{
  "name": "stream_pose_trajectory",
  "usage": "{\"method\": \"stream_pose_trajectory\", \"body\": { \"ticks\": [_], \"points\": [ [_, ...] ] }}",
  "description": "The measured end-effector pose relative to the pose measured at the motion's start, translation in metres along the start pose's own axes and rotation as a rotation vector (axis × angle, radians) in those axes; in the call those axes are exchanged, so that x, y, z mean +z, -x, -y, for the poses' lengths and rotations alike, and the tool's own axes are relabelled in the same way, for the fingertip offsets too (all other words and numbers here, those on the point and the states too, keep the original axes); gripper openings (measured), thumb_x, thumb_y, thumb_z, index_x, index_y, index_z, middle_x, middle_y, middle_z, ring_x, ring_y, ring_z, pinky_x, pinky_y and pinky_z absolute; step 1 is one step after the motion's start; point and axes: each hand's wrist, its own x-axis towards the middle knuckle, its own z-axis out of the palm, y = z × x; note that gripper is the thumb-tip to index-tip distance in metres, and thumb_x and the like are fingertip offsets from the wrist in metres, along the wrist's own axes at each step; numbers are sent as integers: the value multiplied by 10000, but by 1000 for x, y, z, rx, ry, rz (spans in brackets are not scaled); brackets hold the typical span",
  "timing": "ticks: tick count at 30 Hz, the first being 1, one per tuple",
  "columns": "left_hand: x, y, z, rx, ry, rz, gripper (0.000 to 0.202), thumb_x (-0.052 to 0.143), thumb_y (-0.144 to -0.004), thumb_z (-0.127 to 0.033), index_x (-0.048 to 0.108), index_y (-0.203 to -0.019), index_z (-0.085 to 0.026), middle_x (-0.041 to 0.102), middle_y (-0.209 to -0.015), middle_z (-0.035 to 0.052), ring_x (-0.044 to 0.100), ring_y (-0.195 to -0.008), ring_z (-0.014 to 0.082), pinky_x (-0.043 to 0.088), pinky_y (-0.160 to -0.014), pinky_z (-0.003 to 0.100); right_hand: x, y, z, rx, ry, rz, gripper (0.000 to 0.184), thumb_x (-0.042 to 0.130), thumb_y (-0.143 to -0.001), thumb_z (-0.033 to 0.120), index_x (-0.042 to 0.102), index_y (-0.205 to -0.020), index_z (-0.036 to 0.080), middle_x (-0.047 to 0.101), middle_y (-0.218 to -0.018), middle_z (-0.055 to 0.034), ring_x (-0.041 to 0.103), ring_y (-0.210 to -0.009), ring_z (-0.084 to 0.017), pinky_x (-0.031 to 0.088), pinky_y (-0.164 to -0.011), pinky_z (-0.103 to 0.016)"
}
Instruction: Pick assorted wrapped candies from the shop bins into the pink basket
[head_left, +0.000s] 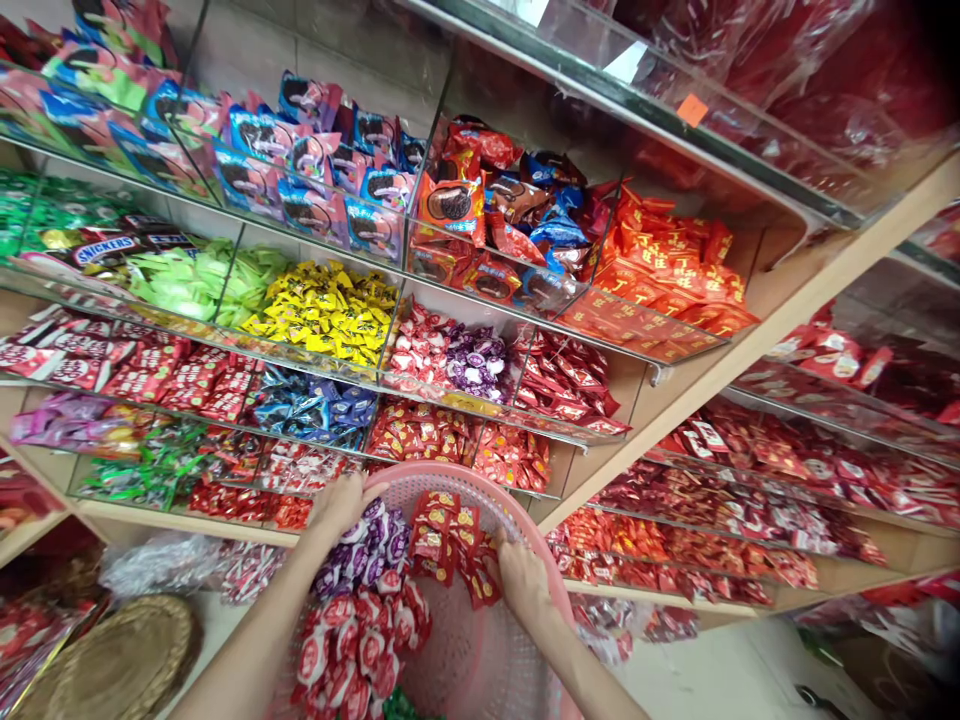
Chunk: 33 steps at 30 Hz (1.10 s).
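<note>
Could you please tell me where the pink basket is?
The pink basket is at bottom centre of the head view, below the shelves, with the left hand on its rim and the right hand inside.

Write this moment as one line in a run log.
left hand: at pink basket rim | right hand: touching red sweet packets
</note>
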Motion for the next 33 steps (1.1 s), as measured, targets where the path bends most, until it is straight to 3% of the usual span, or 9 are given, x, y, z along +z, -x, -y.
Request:
{"method": "stream_pose_trajectory", "body": {
  "ticks": [4, 7, 9, 12, 14, 18, 22, 26, 33],
  "points": [
    [2, 0, 0, 11, -2, -4, 636, 235, -780, -658, 609, -919, -162, 655, -921, 176, 611, -875, 296, 437, -732, 385, -20, -18, 20, -104, 116, -40, 122, 461, -792, 210, 557, -852, 167, 607, -604, -100, 588, -579, -214, 392, -546, -287],
    [4, 0, 1, 20, -4, -18, 635, 228, -788, -649, 608, -916, -157, 659, -897, 177, 612, -868, 295, 441, -717, 377, -34, -45, 51, -124, -37, -33, 117, 447, -810, 252, 532, -860, 188, 612, -701, -83, 586, -672, -191, 397, -625, -280],
    [6, -1, 1, 22, -9, -26, 644, 210, -792, -648, 607, -903, -153, 661, -884, 176, 613, -861, 299, 445, -703, 377, -32, -69, 74, -52, -355, -11, 92, 491, -775, 233, 516, -855, 196, 599, -744, -61, 583, -721, -180, 411, -661, -278],
    [6, -1, 1, 23, -6, -27, 646, 201, -790, -654, 605, -892, -160, 663, -891, 164, 615, -858, 289, 447, -703, 363, -15, -105, 104, 202, -989, 116, 185, 518, -709, 156, 479, -884, 202, 556, -708, -3, 589, -670, -152, 459, -638, -285],
    [5, -1, 1, 20, 0, -21, 641, 201, -790, -656, 602, -897, -167, 663, -904, 158, 616, -865, 272, 445, -713, 350, -1, -124, 116, 315, -1209, 173, 283, 503, -685, 116, 441, -944, 215, 524, -676, 36, 596, -632, -128, 489, -617, -282],
    [3, 0, 1, 10, -6, -8, 625, 220, -790, -651, 598, -909, -168, 660, -913, 160, 614, -876, 268, 444, -723, 352, 13, -146, 122, 424, -1521, 150, 477, 498, -637, 60, 372, -1057, 248, 530, -671, 63, 618, -675, -99, 515, -653, -257],
    [3, 0, 2, 19, -1, -16, 615, 220, -796, -641, 593, -914, -166, 656, -918, 160, 610, -882, 282, 444, -719, 363, 13, -150, 116, 465, -1630, 135, 513, 483, -627, 48, 391, -1088, 253, 548, -696, 53, 618, -755, -92, 519, -690, -247],
    [2, 0, 2, 36, 1, -16, 605, 223, -805, -628, 590, -929, -163, 655, -922, 156, 609, -886, 281, 438, -730, 359, 10, -140, 111, 406, -1682, 132, 502, 532, -640, 88, 446, -1108, 247, 579, -760, 30, 603, -825, -107, 518, -720, -266],
    [-2, 1, 0, 20, -2, -10, 609, 241, -799, -634, 602, -910, -157, 656, -920, 168, 608, -888, 277, 433, -727, 347, -5, -85, 102, 150, -1627, 187, 398, 642, -674, 321, 568, -1057, 239, 594, -941, -4, 578, -886, -130, 479, -731, -256]
  ]
}}
